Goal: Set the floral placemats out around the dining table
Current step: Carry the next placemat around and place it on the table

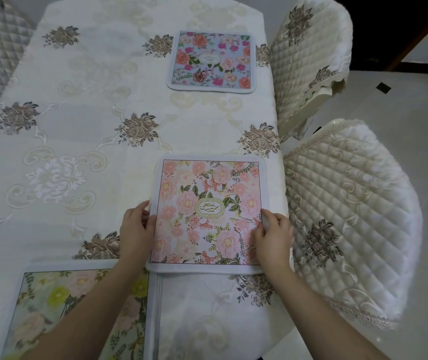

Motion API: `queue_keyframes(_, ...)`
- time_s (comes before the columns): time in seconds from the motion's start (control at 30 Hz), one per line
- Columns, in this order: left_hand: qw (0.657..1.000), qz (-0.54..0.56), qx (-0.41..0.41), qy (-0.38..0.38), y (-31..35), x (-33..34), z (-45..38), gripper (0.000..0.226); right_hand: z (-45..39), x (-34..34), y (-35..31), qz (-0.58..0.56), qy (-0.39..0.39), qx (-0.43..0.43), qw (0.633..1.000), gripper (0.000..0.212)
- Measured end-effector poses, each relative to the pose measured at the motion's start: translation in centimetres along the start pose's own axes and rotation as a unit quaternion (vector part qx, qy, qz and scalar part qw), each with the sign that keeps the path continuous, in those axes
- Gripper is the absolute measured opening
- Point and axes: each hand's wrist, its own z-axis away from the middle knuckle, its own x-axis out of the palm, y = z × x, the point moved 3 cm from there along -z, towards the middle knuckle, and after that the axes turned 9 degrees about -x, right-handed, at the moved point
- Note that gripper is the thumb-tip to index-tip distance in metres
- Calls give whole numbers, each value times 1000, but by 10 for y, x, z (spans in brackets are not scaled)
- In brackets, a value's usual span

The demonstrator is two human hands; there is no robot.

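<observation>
In the head view, the pink placemat [209, 211] lies flat on the dining table [83, 152], near its right edge beside a quilted chair [348, 216]. The left hand [136, 229] grips the mat's left border, fingers curled over it; the right hand [272, 235] pinches its right border. Beyond the pink mat lies a blue placemat [211, 62]; nearer than it, to the left, a green placemat [78, 313].

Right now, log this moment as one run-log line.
step: placing pink placemat | left hand: grips its left edge | right hand: grips its right edge | blue placemat: laid farther along | green placemat: nearest
</observation>
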Motion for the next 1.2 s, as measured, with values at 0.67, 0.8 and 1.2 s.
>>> queue_keyframes(0.67,930,-260,255,-48,81,87,-38,63,-83,61,-97,-3,-71,-230,971,52)
queue_keyframes(0.8,936,-254,233,-66,83,94,-48,62,-89,81,-96,97,-87,-239,962,53)
queue_keyframes(1.2,946,-267,182,-33,40,49,-75,66,-101,37,-24,166,-74,-189,965,69)
